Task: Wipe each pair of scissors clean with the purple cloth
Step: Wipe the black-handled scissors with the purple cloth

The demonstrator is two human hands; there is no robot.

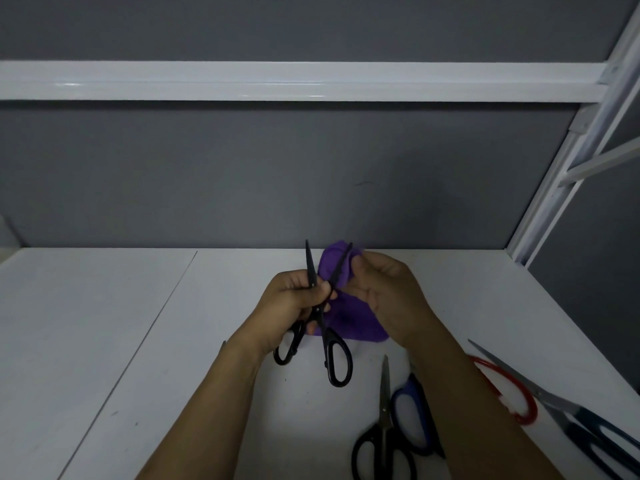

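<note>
My left hand [287,306] grips a pair of black scissors [323,323] near the pivot, blades spread apart and pointing up, handles hanging down. My right hand [384,292] holds the purple cloth [349,317], bunched around the right blade; the cloth's lower part hangs down toward the table. Other scissors lie on the white table at the lower right: a black-handled pair [382,427], a blue-handled pair [412,417] partly under my right forearm, a red-handled pair [512,393] and a dark-blue-handled pair [568,414].
The white table [138,341] ends at a grey back wall [242,174]. A white shelf rail [277,81] runs across above. A white metal frame [568,168] rises at the right.
</note>
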